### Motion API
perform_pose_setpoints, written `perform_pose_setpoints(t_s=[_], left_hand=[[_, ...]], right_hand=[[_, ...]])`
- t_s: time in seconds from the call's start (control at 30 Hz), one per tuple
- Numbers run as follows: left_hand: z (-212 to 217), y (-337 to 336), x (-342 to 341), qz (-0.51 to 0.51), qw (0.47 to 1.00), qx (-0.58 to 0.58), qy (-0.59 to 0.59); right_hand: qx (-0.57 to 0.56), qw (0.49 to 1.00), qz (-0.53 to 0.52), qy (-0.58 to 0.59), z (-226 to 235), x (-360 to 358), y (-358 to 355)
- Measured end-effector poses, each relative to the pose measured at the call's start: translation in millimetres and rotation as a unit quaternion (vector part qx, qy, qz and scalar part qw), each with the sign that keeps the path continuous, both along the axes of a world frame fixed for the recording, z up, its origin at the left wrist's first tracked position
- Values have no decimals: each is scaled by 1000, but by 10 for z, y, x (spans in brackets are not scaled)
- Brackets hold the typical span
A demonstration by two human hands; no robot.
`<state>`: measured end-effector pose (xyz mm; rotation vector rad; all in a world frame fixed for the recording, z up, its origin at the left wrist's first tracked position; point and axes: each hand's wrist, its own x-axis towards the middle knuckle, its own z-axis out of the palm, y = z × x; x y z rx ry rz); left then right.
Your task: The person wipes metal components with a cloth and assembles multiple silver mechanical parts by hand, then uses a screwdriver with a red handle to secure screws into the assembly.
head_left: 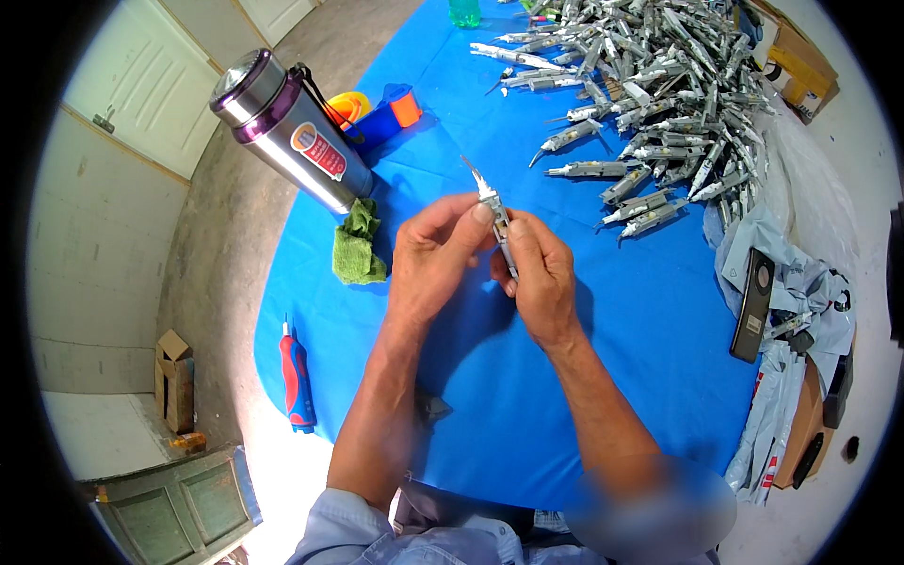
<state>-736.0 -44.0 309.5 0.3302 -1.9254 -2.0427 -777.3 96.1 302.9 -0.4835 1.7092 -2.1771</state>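
Left hand [435, 256] and right hand [539, 275] pinched together, fingers closed

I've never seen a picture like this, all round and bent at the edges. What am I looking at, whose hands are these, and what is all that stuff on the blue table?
There is no machine here. A person wears a wide-angle camera on the head, looking down, so you see their own forearms coming up from the bottom edge; the lens bends straight lines near the rim. The left hand and the right hand together hold one small metal tool with a pointed tip, above the blue table. Behind it lies a big pile of similar metal tools. To the left stand a steel flask and a green cloth; a red and blue screwdriver lies near the table's edge. On the right lies a dark flat device on grey plastic bags.
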Motion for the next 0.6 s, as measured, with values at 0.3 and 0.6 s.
perform_pose_setpoints(t_s=[0.3,0.6], left_hand=[[-54,-52,-3,-10,1000,24,2],[-3,-12,5,-7,1000,21,8]], right_hand=[[24,998,4,50,8,3,-4],[4,1000,-5,-2,3,3,5]])
